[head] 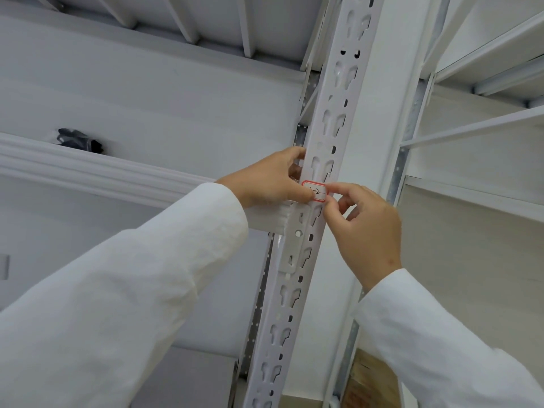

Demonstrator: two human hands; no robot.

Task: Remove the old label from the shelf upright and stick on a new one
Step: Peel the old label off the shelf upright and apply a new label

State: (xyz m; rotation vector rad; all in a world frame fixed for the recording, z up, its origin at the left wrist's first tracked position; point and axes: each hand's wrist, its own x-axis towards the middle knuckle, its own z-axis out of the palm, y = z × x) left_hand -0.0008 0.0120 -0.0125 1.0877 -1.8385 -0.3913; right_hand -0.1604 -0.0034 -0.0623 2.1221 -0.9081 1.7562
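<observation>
Both hands meet at a red-bordered label (315, 191) lying across the face of a white slotted upright (323, 160), just above where a shelf beam (88, 169) joins it. The left hand (270, 179) curls round the upright's edge, its thumb pressing the label's left end; the right hand (365, 228) pinches the label's right end between thumb and forefinger. Whether this is the old label coming off or the new one going on cannot be told. If peeled too sharply, the paper will likely tear and leave a scrap on the paint; if being stuck down, it may bridge a keyhole slot, wrinkle, or sit crooked, since the punched face offers little flat metal. The racking is white painted steel seen from below, with ribbed decking overhead. A small dark object (79, 139) lies on the shelf at left, and a brown box (365, 384) shows low at right.
</observation>
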